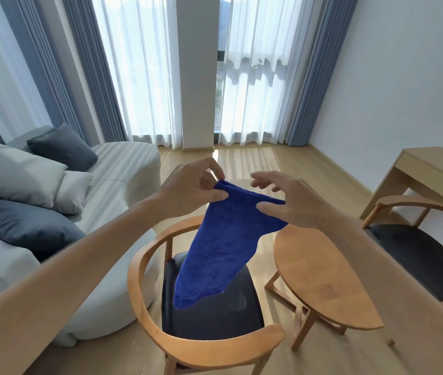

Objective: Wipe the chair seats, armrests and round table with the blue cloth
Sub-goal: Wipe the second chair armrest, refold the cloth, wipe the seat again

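Note:
The blue cloth (220, 244) hangs in the air above the near wooden chair (144, 269) with its dark seat (215, 315). My left hand (193, 185) pinches the cloth's upper left corner between thumb and fingers. My right hand (288, 198) has its thumb against the cloth's upper right edge, with the fingers spread above it. The round wooden table (317, 282) stands right of the chair, partly hidden by my right forearm. A second chair (415, 247) with a dark seat is at the far right.
A grey sofa (123, 169) with several cushions runs along the left. A wooden desk (428, 171) stands against the right wall. Curtains cover the windows at the back, with bare wood floor (269, 158) in front of them.

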Demonstrator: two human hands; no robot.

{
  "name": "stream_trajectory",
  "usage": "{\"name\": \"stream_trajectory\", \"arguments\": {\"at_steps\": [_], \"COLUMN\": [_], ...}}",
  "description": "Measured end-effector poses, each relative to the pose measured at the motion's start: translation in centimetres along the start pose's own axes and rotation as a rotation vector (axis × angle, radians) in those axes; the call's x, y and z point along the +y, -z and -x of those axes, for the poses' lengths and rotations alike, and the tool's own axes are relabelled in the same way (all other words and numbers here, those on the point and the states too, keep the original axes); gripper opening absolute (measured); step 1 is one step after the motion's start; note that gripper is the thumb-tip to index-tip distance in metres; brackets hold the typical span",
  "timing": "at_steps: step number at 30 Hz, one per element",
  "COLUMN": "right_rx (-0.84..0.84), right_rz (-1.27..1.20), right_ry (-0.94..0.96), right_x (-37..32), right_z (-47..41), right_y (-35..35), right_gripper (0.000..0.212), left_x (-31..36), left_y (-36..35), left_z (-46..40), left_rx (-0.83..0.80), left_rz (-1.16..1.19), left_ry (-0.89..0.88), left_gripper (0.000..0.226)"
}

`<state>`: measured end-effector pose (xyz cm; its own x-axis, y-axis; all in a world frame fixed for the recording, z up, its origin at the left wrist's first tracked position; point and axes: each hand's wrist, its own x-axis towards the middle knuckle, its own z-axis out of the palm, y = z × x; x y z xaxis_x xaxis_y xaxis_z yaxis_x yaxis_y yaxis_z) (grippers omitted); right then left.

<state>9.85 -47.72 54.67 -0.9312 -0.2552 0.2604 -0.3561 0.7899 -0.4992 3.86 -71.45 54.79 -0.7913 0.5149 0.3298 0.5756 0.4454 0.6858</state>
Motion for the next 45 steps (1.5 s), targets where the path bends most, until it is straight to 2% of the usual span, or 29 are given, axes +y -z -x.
{"name": "stream_trajectory", "arguments": {"at_steps": [2, 3, 7, 9, 12, 15, 20, 23, 26, 29, 32, 35, 38, 42, 45], "right_rx": [-0.087, -0.099, -0.019, -0.004, 0.013, 0.033, 0.037, 0.083, 0.119, 0.126, 0.088, -0.024, -0.108, -0.091, -0.087], "right_rz": [-0.03, -0.048, -0.139, -0.175, -0.195, -0.286, -0.299, -0.334, -0.275, -0.187, -0.012, 0.109, 0.152, 0.143, 0.11], "right_ry": [0.029, 0.028, 0.025, 0.046, 0.065, 0.049, 0.061, 0.048, 0.04, -0.014, -0.07, -0.091, -0.085, -0.046, -0.03], "right_x": [-1.7, -2.3, -3.0, -3.1, -3.4, -3.6, -3.8, -3.4, -2.6, -1.1, 0.6, 1.6, 2.3, 3.1, 3.6], "right_z": [-0.9, -1.2, -1.6, -1.6, -1.4, -1.1, -0.6, 0.1, 0.9, 2.1, 3.1, 3.3, 3.1, 2.3, 2.3], "right_y": [-0.9, -1.2, -1.5, -1.6, -1.7, -1.0, -0.2, 0.4, 1.2, 2.1, 2.3, 1.2, -0.4, -2.2, -3.0], "right_gripper": [0.069, 0.066, 0.02, 0.005, 0.02, 0.023, 0.027, 0.029, 0.028, 0.027, 0.026, 0.028, 0.029, 0.018, 0.016], "left_x": [0.9, 1.2, 0.9, 0.1, -2.5, -4.8, -5.4, -5.5, -5.5, -5.2, -4.9, -3.9, -2.2, -1.0, -0.6], "left_y": [-1.1, -1.4, -1.2, -1.2, -2.5, -4.5, -6.5, -6.9, -5.9, -3.8, -2.0, -0.6, 0.7, 1.6, 1.6], "left_z": [-0.3, -0.4, -0.1, 0.8, 3.4, 6.2, 6.4, 6.0, 5.7, 4.7, 3.5, 2.6, 2.2, 1.9, 1.8], "left_rx": [-0.017, -0.021, -0.01, -0.054, -0.209, -0.376, -0.353, -0.42, -0.384, -0.356, -0.358, -0.35, -0.334, -0.27, -0.274], "left_rz": [0.036, 0.067, 0.233, 0.367, 0.304, 0.154, -0.091, -0.019, 0.1, 0.08, -0.097, -0.193, -0.242, -0.331, -0.393], "left_ry": [-0.013, -0.012, 0.066, 0.079, 0.109, 0.124, 0.19, 0.277, 0.313, 0.316, 0.289, 0.216, 0.066, -0.175, -0.26], "left_gripper": [0.028, 0.029, 0.03, 0.024, 0.022, 0.024, 0.031, 0.032, 0.026, 0.042, 0.029, 0.022, 0.015, 0.008, 0.009]}}
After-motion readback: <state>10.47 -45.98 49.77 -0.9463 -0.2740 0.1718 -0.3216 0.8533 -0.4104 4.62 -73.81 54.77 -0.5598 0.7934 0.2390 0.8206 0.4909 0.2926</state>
